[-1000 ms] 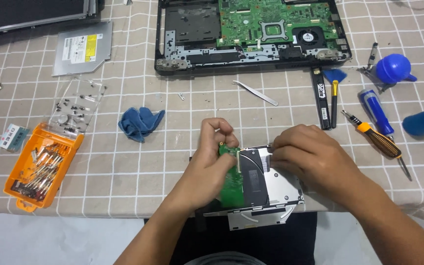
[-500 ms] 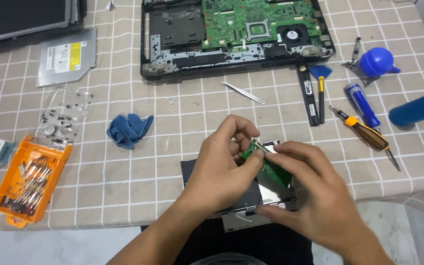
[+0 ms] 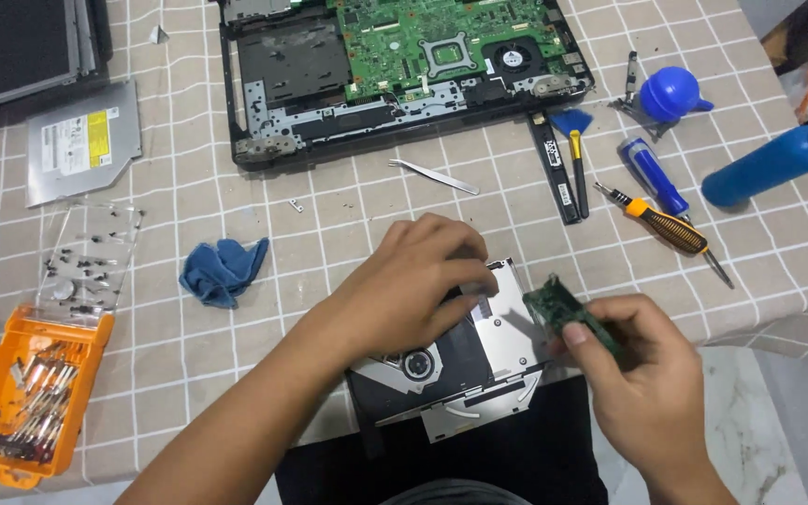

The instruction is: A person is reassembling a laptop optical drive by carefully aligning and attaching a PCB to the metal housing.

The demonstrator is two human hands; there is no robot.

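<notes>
An opened optical disc drive (image 3: 460, 369) lies at the table's near edge, its spindle and silver plate showing. My left hand (image 3: 418, 281) rests on top of the drive, fingers curled over its far side. My right hand (image 3: 633, 360) is off to the drive's right, pinching a small green circuit board (image 3: 563, 309) clear of the drive. Farther back lies an open laptop base (image 3: 395, 75) with its green mainboard and fan exposed.
Tweezers (image 3: 434, 176), a blue cloth (image 3: 223, 269), an orange bit case (image 3: 35, 393), a clear tray of screws (image 3: 86, 257), and a second disc drive (image 3: 81, 150) sit left and centre. Screwdrivers (image 3: 670, 229), a blue blower (image 3: 670, 93) and a blue bottle (image 3: 769, 164) lie right.
The green board has come away from the drive: my right hand carried it out to the right. My left hand let go of it and settled on the drive.
</notes>
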